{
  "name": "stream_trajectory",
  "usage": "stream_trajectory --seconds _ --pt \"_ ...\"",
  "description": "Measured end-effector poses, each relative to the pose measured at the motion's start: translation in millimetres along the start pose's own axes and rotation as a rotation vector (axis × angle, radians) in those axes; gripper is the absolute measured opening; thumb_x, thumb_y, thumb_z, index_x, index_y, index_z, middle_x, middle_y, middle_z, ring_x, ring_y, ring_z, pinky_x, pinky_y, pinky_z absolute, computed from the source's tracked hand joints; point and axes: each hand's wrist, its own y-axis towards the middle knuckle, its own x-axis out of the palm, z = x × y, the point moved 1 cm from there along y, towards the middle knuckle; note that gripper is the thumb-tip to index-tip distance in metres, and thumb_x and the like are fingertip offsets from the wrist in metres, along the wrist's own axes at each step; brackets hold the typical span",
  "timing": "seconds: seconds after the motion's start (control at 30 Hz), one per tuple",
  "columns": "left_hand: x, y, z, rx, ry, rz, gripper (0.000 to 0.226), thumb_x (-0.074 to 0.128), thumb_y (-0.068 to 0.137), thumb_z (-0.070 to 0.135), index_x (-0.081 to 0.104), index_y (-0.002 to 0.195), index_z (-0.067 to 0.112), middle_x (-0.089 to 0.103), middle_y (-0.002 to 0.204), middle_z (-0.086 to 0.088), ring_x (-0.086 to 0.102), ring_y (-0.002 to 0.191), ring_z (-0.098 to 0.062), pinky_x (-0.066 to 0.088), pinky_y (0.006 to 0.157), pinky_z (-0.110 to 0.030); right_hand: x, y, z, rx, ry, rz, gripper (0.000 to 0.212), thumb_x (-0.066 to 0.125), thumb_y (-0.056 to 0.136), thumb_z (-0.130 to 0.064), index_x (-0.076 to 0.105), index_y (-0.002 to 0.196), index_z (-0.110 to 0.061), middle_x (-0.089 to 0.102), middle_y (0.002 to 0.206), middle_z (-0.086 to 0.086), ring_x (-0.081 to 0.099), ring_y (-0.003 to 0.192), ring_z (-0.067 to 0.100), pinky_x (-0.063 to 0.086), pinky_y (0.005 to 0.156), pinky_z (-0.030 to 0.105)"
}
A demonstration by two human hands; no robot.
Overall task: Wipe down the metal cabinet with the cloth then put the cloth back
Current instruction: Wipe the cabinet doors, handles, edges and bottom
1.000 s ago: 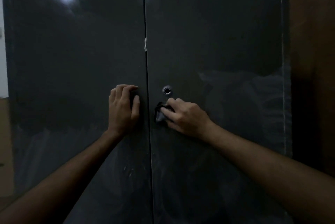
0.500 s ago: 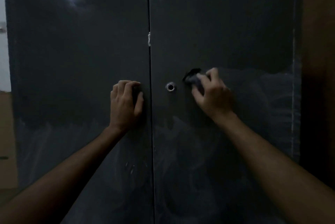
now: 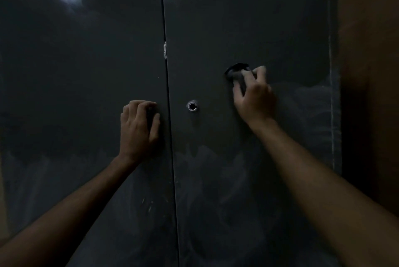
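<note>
Right hand (image 3: 255, 102) presses a small dark crumpled cloth (image 3: 237, 72) against the dark grey metal cabinet (image 3: 248, 18), fingers curled round it; left hand (image 3: 138, 128) rests on the left door, fingers bent, holding nothing.

Glossy dark metal cabinet (image 3: 237, 18) w/ smeary patches; soft cloth (image 3: 237, 72)

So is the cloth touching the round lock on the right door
Apart. In the head view the cloth, gripped by the right hand, sits up and to the right of the lock, with bare door between them.
</note>
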Motion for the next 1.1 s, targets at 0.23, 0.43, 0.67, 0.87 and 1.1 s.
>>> stream_trajectory --seconds 0.23,0.43,0.67,0.87,1.1 --pt "-3 0 -1 0.003 -0.014 -0.024 0.028 0.047 0.099 0.018 0.059 0.121 0.007 0.053 0.115 -0.011 0.047 0.104 -0.025 0.034 0.091 -0.031 -4 -35 5 -0.698 -0.010 -0.294 0.027 0.056 0.091 -0.029 0.066 0.112 -0.014 0.058 0.105 0.014 0.062 0.075 0.031 0.053 0.051 0.037" --pt "-3 0 3 -0.029 -0.034 -0.012 0.029 0.044 0.100 0.018 0.058 0.124 0.007 0.054 0.116 -0.010 0.048 0.106 -0.027 0.039 0.093 -0.040 -16 12 26 0.096 -0.040 0.024 0.027 0.055 0.095 -0.031 0.062 0.114 -0.014 0.052 0.116 0.016 0.061 0.082 0.040 0.052 0.065 0.044" --pt "-4 -1 -1 -0.015 -0.039 -0.035 0.032 0.043 0.101 0.018 0.058 0.127 0.008 0.054 0.118 -0.009 0.048 0.108 -0.026 0.036 0.094 -0.035 -22 -33 42 -0.663 -0.052 -0.268 0.031 0.060 0.092 -0.023 0.063 0.120 -0.013 0.059 0.108 0.015 0.063 0.075 0.032 0.051 0.053 0.035" --pt "-3 0 -1 -0.028 -0.055 -0.029 0.032 0.043 0.101 0.022 0.057 0.127 0.008 0.053 0.118 -0.009 0.047 0.108 -0.024 0.037 0.094 -0.035 -32 -5 63 0.161 -0.079 0.007 0.027 0.054 0.099 -0.029 0.060 0.119 -0.011 0.048 0.118 0.016 0.059 0.083 0.034 0.039 0.060 0.031" --pt "-3 0 -1 -0.016 -0.044 -0.031 0.034 0.045 0.101 0.024 0.057 0.127 0.008 0.053 0.119 -0.011 0.047 0.108 -0.026 0.036 0.095 -0.033 -46 -33 101 -0.494 -0.129 -0.191 0.031 0.057 0.093 -0.025 0.065 0.120 -0.010 0.057 0.108 0.016 0.062 0.074 0.033 0.048 0.055 0.031"
